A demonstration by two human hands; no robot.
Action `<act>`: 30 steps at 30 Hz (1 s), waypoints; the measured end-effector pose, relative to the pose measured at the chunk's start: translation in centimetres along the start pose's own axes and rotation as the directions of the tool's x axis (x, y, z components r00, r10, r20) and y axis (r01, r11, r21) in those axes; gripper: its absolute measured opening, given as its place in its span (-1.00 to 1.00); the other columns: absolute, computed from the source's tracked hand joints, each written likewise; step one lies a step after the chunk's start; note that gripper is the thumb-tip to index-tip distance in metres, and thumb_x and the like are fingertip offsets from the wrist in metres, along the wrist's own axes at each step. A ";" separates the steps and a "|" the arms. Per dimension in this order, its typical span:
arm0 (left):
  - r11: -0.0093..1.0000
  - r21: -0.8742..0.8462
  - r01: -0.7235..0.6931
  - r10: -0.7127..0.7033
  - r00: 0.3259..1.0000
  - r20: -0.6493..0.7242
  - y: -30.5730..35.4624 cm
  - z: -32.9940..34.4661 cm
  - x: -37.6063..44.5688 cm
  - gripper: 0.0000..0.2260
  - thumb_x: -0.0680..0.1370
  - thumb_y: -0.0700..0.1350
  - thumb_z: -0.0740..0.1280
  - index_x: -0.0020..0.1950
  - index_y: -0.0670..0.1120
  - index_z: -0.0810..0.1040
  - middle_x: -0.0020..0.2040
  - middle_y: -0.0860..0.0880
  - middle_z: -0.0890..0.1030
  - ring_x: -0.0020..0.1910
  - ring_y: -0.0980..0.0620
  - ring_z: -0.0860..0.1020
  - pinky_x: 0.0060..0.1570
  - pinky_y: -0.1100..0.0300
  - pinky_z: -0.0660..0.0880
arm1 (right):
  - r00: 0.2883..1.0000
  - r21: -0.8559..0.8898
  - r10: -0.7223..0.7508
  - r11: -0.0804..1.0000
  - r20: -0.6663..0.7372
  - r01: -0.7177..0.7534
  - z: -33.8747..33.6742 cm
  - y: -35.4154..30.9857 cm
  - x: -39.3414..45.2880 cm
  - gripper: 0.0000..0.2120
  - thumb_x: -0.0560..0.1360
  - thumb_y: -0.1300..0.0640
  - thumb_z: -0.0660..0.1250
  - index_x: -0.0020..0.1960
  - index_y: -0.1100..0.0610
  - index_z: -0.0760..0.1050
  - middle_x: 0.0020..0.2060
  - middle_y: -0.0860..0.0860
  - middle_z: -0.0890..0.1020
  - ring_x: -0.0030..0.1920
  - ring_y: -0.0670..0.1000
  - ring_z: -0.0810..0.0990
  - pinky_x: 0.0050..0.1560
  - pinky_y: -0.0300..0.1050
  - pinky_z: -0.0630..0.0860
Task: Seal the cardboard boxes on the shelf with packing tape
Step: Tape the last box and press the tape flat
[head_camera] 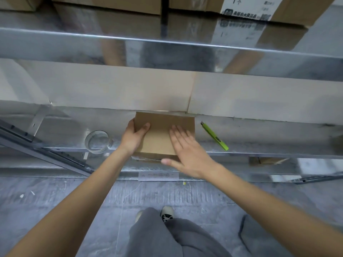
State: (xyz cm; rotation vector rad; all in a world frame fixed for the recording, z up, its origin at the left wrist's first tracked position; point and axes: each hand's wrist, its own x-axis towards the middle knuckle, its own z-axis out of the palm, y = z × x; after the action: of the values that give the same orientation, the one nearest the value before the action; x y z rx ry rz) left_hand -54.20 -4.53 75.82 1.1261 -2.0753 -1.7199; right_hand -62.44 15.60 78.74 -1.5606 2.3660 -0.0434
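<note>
A small brown cardboard box sits on the metal shelf, its near side hanging slightly over the shelf's front edge. My left hand grips the box's left side, thumb on top and fingers round the edge. My right hand lies flat on the top right of the box with straight fingers, thumb reaching along the near side. A roll of clear packing tape lies on the shelf left of the box. Some clear tape shows on the box's near face.
A green utility knife lies on the shelf right of the box. Large cardboard boxes stand behind it along the back. More boxes fill the upper shelf. A metal brace runs diagonally at the left.
</note>
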 end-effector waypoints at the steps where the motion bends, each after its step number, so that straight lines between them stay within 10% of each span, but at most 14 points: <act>1: 1.000 -0.002 -0.003 0.003 1.000 -0.001 0.0 -0.1 0.0 -0.56 0.59 0.02 0.33 0.39 -0.16 0.38 0.20 -0.03 0.56 0.14 0.01 0.52 0.08 0.24 0.37 | 1.000 0.017 -0.013 1.000 -0.001 0.013 0.3 -0.6 -1.1 -0.07 0.50 -0.44 -0.15 0.57 0.21 -0.26 0.55 0.12 -0.23 0.54 0.02 -0.33 0.53 -0.02 -0.27; 11: 1.000 -0.021 0.017 -0.017 1.000 0.007 -0.1 -0.1 0.1 -0.54 0.57 0.02 0.35 0.40 -0.16 0.39 0.23 -0.06 0.56 0.19 -0.01 0.53 0.11 0.24 0.38 | 0.999 0.052 -0.033 0.998 -0.031 0.034 1.5 -1.1 -3.0 -0.10 0.53 -0.43 -0.12 0.56 0.17 -0.32 0.55 0.07 -0.28 0.51 -0.05 -0.38 0.53 -0.06 -0.29; 15: 0.993 0.106 -0.058 0.068 0.993 -0.091 0.8 -0.1 -0.2 -0.33 0.55 0.09 0.37 0.54 -0.16 0.21 0.47 -0.14 0.37 0.44 -0.10 0.35 0.41 0.03 0.29 | 0.996 0.310 0.061 0.950 -0.062 -0.039 -0.2 -0.3 -1.9 -0.20 0.56 -0.34 -0.05 0.58 0.10 -0.24 0.55 0.00 -0.21 0.53 -0.11 -0.31 0.53 -0.10 -0.28; 19: 0.642 0.626 -0.443 0.498 0.861 0.099 1.9 0.6 -1.7 -0.51 0.66 0.04 -0.01 0.57 -0.09 0.20 0.58 -0.10 0.16 0.56 -0.14 0.10 0.50 -0.07 0.06 | 0.957 0.363 0.232 0.918 -0.171 -0.157 -2.3 2.0 2.1 -0.36 0.64 -0.16 -0.03 0.58 0.16 -0.11 0.57 0.04 -0.08 0.56 -0.04 -0.16 0.53 -0.07 -0.21; 22: 0.401 0.761 -0.510 0.454 0.832 0.318 0.8 1.1 -2.0 -0.40 0.57 0.10 -0.16 0.56 -0.05 0.21 0.57 -0.01 0.20 0.56 -0.08 0.13 0.50 -0.13 0.05 | 0.972 0.248 0.222 0.948 -0.071 -0.199 -2.5 3.2 4.7 -0.37 0.65 -0.17 -0.09 0.59 0.14 -0.13 0.58 0.02 -0.10 0.56 -0.05 -0.18 0.53 -0.06 -0.23; 30: 0.408 0.786 -0.465 0.448 0.852 0.272 0.0 1.5 -1.9 -0.46 0.57 0.03 -0.05 0.52 -0.07 0.31 0.53 0.00 0.31 0.52 -0.07 0.24 0.46 -0.14 0.16 | 0.988 0.063 0.086 0.995 -0.131 -0.078 0.9 1.2 0.4 -0.29 0.61 -0.26 -0.12 0.58 0.18 -0.10 0.57 0.05 -0.08 0.56 -0.03 -0.19 0.54 0.09 -0.17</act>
State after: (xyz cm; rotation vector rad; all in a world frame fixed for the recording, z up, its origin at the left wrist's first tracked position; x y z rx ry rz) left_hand -53.80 -2.11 75.93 0.5305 -2.9389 -0.3982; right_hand -63.43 15.83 77.59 -1.4752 2.5053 -0.2020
